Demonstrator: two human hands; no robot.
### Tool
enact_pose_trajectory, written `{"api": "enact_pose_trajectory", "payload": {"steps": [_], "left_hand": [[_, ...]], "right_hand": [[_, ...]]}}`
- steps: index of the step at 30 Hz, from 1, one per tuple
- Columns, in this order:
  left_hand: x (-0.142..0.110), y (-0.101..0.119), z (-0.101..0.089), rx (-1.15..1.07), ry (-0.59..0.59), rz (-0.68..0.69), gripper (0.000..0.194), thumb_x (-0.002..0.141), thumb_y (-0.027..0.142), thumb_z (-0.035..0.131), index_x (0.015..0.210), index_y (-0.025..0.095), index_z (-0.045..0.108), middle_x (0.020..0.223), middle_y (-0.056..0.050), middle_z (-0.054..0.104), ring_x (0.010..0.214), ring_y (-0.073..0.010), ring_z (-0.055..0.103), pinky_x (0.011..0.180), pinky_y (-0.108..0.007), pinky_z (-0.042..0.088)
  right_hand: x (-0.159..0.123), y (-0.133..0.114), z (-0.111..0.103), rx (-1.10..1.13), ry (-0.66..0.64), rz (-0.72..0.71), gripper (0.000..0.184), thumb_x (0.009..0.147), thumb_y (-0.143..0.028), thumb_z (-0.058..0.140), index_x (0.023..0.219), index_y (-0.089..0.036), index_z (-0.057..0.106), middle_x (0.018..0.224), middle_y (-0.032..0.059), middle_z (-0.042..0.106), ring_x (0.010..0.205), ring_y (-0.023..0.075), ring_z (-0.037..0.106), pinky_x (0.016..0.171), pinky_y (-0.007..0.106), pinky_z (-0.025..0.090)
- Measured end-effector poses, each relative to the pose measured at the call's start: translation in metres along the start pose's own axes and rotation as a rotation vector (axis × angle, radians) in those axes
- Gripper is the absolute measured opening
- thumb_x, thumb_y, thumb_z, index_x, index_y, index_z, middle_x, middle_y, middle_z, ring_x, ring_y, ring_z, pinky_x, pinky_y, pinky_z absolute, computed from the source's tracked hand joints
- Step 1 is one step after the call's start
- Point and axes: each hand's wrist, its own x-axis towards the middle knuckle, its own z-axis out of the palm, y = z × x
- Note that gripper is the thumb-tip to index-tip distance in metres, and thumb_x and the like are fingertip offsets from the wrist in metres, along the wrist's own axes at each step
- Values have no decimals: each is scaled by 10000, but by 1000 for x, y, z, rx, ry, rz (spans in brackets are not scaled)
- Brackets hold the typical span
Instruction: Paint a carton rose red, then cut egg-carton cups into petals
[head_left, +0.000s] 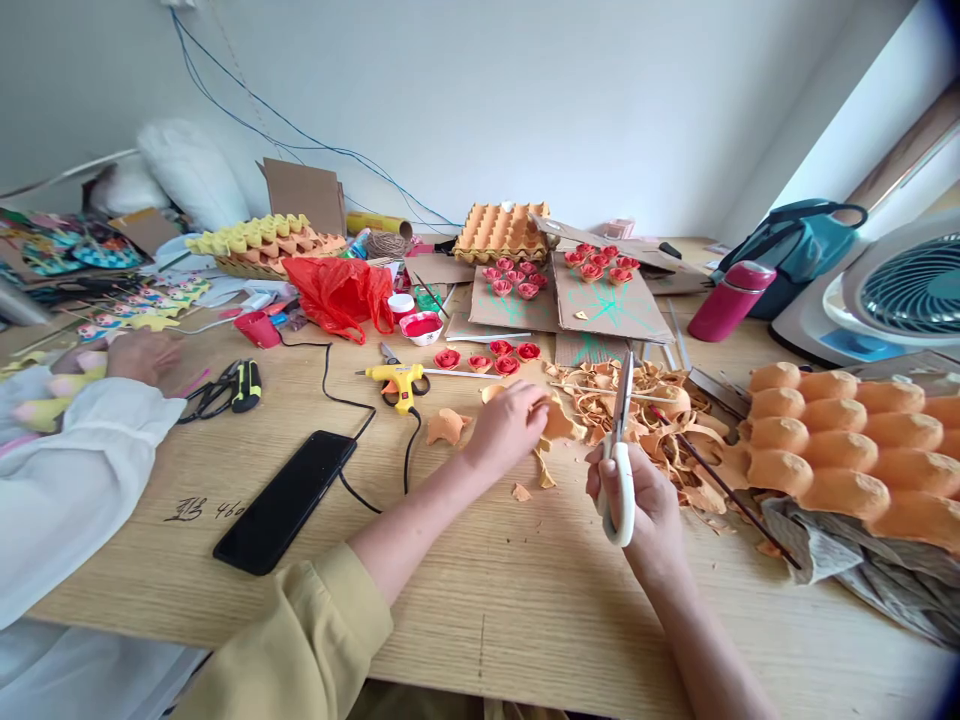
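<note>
My right hand (649, 495) grips the white handles of a pair of scissors (616, 485), whose metal blades point up and look closed. My left hand (506, 425) is over the table with its fingers curled at a torn orange egg-carton piece (562, 420); the fingertips are partly hidden. Another cut orange carton cup (448, 426) lies left of that hand. Beyond the scissors spreads a heap of orange carton scraps (600, 390). A yellow glue gun (401, 382) rests behind my left forearm, and red paper-pulp flowers (501, 357) sit farther back.
Orange egg trays (840, 430) stand at the right, near a dark red stick (727, 485). A phone (285, 500) and black cords lie left. Cardboard with more red flowers (600, 265), a pink bottle (731, 300) and a fan (892, 290) are behind. Another person's white sleeve (82, 470) reaches in at left.
</note>
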Motion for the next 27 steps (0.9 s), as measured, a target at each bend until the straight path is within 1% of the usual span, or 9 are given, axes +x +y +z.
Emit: {"api": "enact_pose_trajectory", "payload": {"steps": [2,5,8,11,15,18,23,25,27], "left_hand": [[-6,-5,-12,-170,125,-115,79,871,160,564,810,200,595,802,-13,651,718,-164,595,676,-282,441],[-19,-13,-25,-432,214,-295,132,853,230,589,739,203,527,683,29,570,609,-126,536,587,-240,390],[-29,-21,-31,-676,337,-400,118,812,291,635,838,210,553,706,33,580,634,-127,545,588,-223,394],[-33,-28,-33,-834,438,-503,205,786,335,651,897,222,522,735,35,581,641,-126,546,571,-210,401],[-33,-33,-34,-784,525,-465,179,755,283,627,823,215,476,723,54,522,626,-103,490,582,-198,388],[-35,-35,-33,-735,573,-423,162,730,233,614,769,207,458,709,65,465,631,-92,446,615,-196,380],[-35,-38,-30,-752,607,-415,140,731,201,584,784,213,455,720,60,479,667,-105,479,648,-202,399],[-35,-39,-29,-781,598,-407,137,731,193,577,824,215,479,748,47,531,701,-120,529,670,-213,426],[-35,-37,-28,-804,575,-392,146,740,189,561,879,213,525,818,19,604,762,-138,584,704,-228,458]], "right_hand": [[0,-1,1,-11,-3,-2,378,904,-570,566,777,-214,578,720,0,558,613,133,470,555,264,369],[0,2,1,-47,-36,-18,341,920,-528,551,781,-218,575,702,-4,560,628,140,486,575,265,380],[1,8,3,-155,-113,-15,301,939,-477,528,786,-220,565,681,-6,566,647,150,510,598,266,396],[4,14,4,-432,-195,-79,292,921,-447,545,735,-223,523,644,-7,553,607,147,488,573,264,361],[3,17,2,-821,-247,-266,295,894,-397,559,672,-230,463,561,-17,515,529,137,451,551,266,296],[-6,8,-7,-1007,-360,-296,268,906,-380,550,689,-229,505,565,-7,561,533,153,516,554,271,292],[-25,-8,-20,-1240,-608,-266,286,909,-428,556,695,-238,561,582,8,634,578,210,625,621,315,342],[-26,-8,-26,-1349,-616,-190,279,916,-437,531,729,-240,596,605,30,667,606,242,662,627,332,346],[-26,-6,-35,-1451,-556,-47,304,935,-457,484,778,-237,622,642,63,699,640,273,693,591,330,323]]}}
